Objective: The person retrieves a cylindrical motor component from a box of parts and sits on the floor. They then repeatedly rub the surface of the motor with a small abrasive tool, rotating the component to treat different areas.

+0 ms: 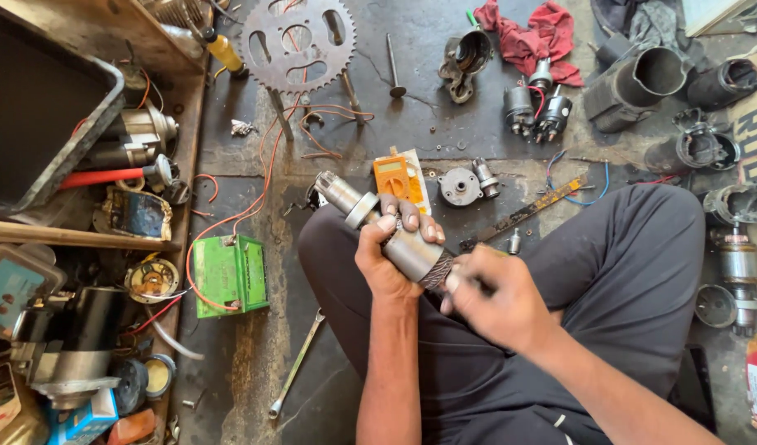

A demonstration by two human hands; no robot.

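Observation:
I sit cross-legged on a grimy floor in dark grey trousers. My left hand (386, 255) is wrapped around the middle of a metal motor armature (411, 251), a steel cylinder with a shaft pointing up-left and copper windings at its lower end. My right hand (498, 298) is closed at the armature's lower right end, its fingers pinched on the commutator side; whatever small thing it may hold is hidden.
An orange multimeter (397, 179) lies just beyond the armature. A green battery (228, 274) with red wires sits to the left, a spanner (297, 363) below it. A large sprocket (298, 43), red rag (535, 37), motor housings (638, 82) and solenoids (536, 109) lie further off. Cluttered shelves (82, 239) stand left.

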